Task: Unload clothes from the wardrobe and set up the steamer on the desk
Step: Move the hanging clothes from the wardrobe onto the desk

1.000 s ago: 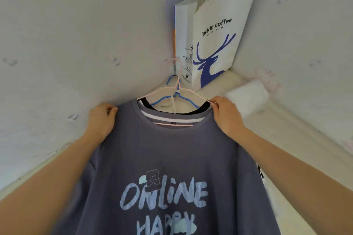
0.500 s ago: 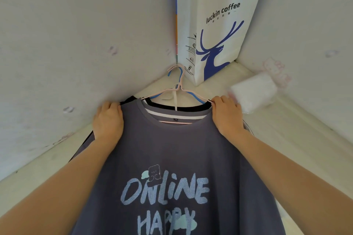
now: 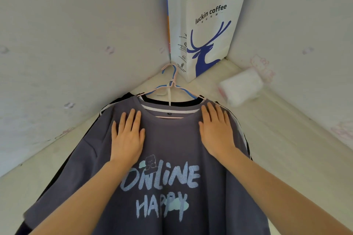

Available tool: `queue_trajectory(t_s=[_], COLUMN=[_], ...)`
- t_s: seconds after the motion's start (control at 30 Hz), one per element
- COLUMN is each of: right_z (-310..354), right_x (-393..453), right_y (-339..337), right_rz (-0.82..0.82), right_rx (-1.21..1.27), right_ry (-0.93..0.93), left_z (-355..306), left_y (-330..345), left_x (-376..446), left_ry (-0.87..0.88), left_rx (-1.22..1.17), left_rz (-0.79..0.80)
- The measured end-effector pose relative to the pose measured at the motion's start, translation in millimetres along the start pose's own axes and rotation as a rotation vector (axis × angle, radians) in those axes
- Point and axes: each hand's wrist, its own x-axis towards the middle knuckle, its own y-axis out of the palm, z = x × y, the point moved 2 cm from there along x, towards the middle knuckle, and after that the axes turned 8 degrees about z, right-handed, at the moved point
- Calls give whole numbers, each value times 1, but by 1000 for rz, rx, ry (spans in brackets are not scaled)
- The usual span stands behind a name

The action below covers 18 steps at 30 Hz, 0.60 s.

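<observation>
Both hands have let go of the shoulders and now lie flat, left hand (image 3: 127, 135) and right hand (image 3: 216, 129), on the grey T-shirt (image 3: 172, 158) laid with its hangers (image 3: 170, 89) on the worktop (image 3: 286, 129), so unloading looks underway and no steamer shows yet

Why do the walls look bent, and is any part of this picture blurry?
Head view: the wide-angle lens bows the wall edges and stretches both forearms toward the corners; the paper bag print and the grey T-shirt lettering read sharply, while the white packet looks soft; light is even and shadows faint, with no glare.
</observation>
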Motion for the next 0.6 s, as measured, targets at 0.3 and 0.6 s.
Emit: queue_trajectory(t_s=[0.3,0.6], right_z=[18,48], right_x=[-86,-189], right_y=[17,37], right_rz=[17,-23], right_rx=[0,-16], right_ry=[-10,44], left_z=[-25,-34], left_y=[16,20], left_x=[-73,-176], left_ry=[49,134], left_rx=[16,-50], left_rz=[111,181])
